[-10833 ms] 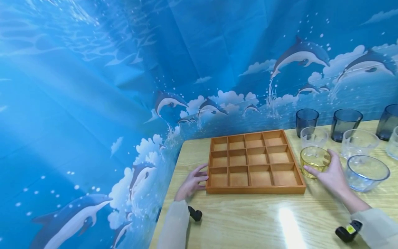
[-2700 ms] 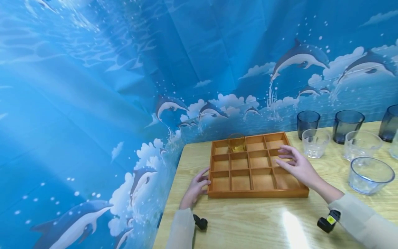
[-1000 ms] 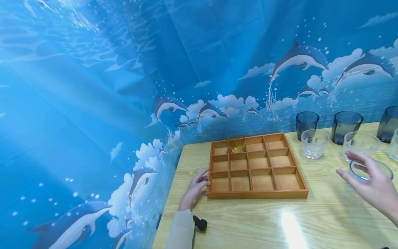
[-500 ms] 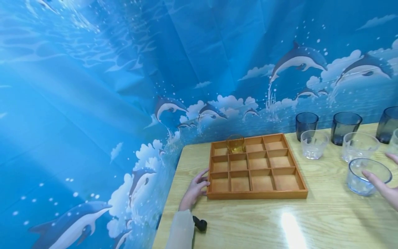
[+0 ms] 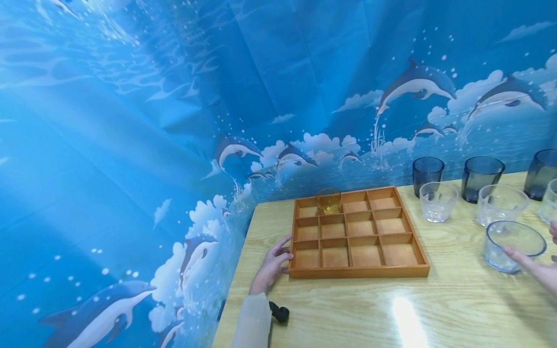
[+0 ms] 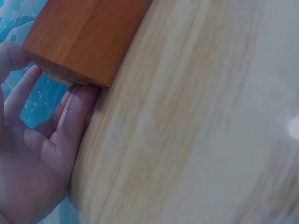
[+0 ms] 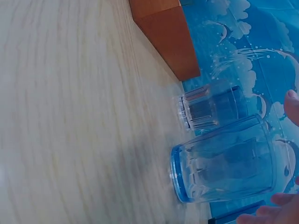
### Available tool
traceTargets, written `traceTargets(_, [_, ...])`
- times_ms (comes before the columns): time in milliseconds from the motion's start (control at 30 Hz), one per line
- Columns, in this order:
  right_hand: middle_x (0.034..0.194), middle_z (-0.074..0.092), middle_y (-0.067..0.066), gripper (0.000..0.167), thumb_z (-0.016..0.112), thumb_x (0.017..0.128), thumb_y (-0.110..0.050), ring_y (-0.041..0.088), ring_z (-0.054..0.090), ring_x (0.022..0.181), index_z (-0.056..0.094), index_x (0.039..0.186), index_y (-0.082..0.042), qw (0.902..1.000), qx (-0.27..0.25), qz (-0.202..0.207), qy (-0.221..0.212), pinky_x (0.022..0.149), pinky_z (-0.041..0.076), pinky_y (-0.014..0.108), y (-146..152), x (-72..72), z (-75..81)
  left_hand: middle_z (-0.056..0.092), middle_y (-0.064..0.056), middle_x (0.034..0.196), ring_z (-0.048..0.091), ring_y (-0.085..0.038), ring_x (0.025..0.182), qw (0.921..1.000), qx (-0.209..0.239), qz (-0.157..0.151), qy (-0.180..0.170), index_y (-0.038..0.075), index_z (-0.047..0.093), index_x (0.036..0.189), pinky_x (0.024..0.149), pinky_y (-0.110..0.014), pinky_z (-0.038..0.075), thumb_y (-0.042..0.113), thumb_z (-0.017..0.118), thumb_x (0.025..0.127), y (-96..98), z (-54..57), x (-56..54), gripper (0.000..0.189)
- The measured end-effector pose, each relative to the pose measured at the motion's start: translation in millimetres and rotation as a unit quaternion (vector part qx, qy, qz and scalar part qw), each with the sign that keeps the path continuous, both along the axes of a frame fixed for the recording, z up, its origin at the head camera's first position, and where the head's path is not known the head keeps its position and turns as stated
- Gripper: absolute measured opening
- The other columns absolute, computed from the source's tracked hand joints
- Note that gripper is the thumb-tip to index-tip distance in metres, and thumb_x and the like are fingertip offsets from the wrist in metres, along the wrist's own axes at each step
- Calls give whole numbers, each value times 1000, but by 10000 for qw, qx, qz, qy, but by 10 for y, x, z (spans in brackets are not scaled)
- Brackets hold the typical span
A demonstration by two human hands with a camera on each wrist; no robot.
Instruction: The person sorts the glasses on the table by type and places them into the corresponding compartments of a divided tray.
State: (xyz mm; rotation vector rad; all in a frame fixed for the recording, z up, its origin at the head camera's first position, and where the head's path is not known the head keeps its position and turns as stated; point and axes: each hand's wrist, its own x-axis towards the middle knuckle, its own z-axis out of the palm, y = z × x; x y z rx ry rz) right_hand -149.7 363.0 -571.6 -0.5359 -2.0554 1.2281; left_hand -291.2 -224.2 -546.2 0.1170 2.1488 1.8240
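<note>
My left hand (image 5: 271, 265) rests at the left side of the wooden compartment tray (image 5: 359, 272). In the left wrist view its fingers touch the end of the tray (image 6: 88, 42). An amber glass (image 5: 329, 202) stands in the back row, second compartment from the left. At the right edge of the head view, my right hand (image 5: 539, 273) is spread around a clear glass with a blue rim (image 5: 496, 256), thumb over its near left side. The right wrist view has this glass (image 7: 224, 163) between thumb and fingers, the thumb apart from it.
Two clear glasses (image 5: 438, 205) (image 5: 500, 208) stand behind the blue-rimmed one, with another clear glass (image 5: 550, 205) at the frame's edge. Dark blue glasses (image 5: 428, 176) line the back of the table (image 5: 348, 309). A dolphin-print backdrop (image 5: 278, 96) rises behind and left.
The amber glass went from the tray's right side into its back row. My right hand then left the tray and moved right, to the blue-rimmed glass. The left hand stayed at the tray.
</note>
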Motion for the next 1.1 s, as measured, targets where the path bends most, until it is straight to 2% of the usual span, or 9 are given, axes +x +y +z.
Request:
traceTargets(133, [153, 11, 6, 98, 74, 77, -12, 18, 12, 136, 9, 148, -29, 9973, -534, 228, -447, 109, 13, 46, 179, -92, -340, 46, -14, 127, 51, -24, 103, 10000, -13, 1, -7, 27, 46, 138, 63, -35, 51, 15, 61, 86, -3, -4, -1, 56])
traceTargets(333, [154, 4, 11, 100, 72, 79, -14, 33, 8, 137, 2, 149, -24, 9949, -606, 513, -621, 107, 12, 50, 59, -37, -237, 47, -12, 126, 51, -22, 102, 10000, -38, 32, -26, 29, 47, 137, 64, -36, 51, 15, 61, 86, -3, -2, -1, 54])
traceTargets(433, [153, 5, 17, 100, 72, 79, -17, 34, 9, 137, 1, 149, -24, 9950, -337, 621, -710, 110, 13, 38, 25, 1, -226, 47, -12, 125, 52, -22, 101, 10000, 1, 14, -20, 27, 46, 138, 63, -36, 51, 14, 61, 86, -2, 0, -6, 56])
traceTargets(533, [151, 13, 17, 98, 72, 79, -17, 26, 14, 136, 4, 149, -24, 9955, -242, 629, -667, 106, 17, 22, -13, 28, -223, 46, -14, 125, 51, -22, 101, 9999, 96, -38, -89, 23, 44, 139, 62, -36, 51, 12, 62, 85, -2, 36, 3, 58])
traceTargets(633, [140, 34, -3, 98, 74, 77, -15, 7, 36, 121, 8, 148, -27, 9966, -377, 452, -571, 87, 27, 6, -46, 36, -194, 46, -15, 125, 51, -22, 101, 9998, 136, -117, -133, 19, 43, 141, 64, -36, 51, 12, 62, 85, 8, 128, 42, 59])
traceTargets(767, [119, 32, -26, 97, 74, 76, -13, -8, 39, 101, 9, 147, -25, 9952, -771, 251, -546, 82, 30, 6, -154, 65, 1, 47, -14, 125, 51, -22, 101, 9997, 105, -175, -136, 17, 42, 141, 65, -37, 51, 13, 61, 85, 27, 233, 94, 60])
traceTargets(900, [139, 34, 0, 91, 69, 81, -16, -6, 37, 107, 8, 149, -16, 9953, -588, 350, -686, 104, 18, 21, -295, 128, 189, 47, -14, 125, 51, -22, 101, 9997, 112, -160, -142, 17, 42, 141, 65, -36, 51, 12, 61, 85, 31, 257, 112, 60])
traceTargets(1000, [143, 29, 23, 89, 68, 82, -17, -18, 28, 91, 10, 148, -10, 9961, -327, 472, -667, 106, 14, 27, -344, 158, 249, 47, -14, 124, 51, -21, 100, 9997, 131, -166, -132, 17, 42, 141, 64, -35, 51, 12, 61, 85, 30, 256, 115, 60])
traceTargets(1100, [138, 37, 15, 88, 69, 81, -16, -21, 24, 83, 12, 148, -10, 9968, -269, 548, -514, 105, 15, 25, -351, 169, 253, 47, -14, 123, 52, -21, 99, 9997, 140, -173, -108, 17, 42, 141, 62, -34, 51, 10, 61, 84, 29, 252, 115, 60])
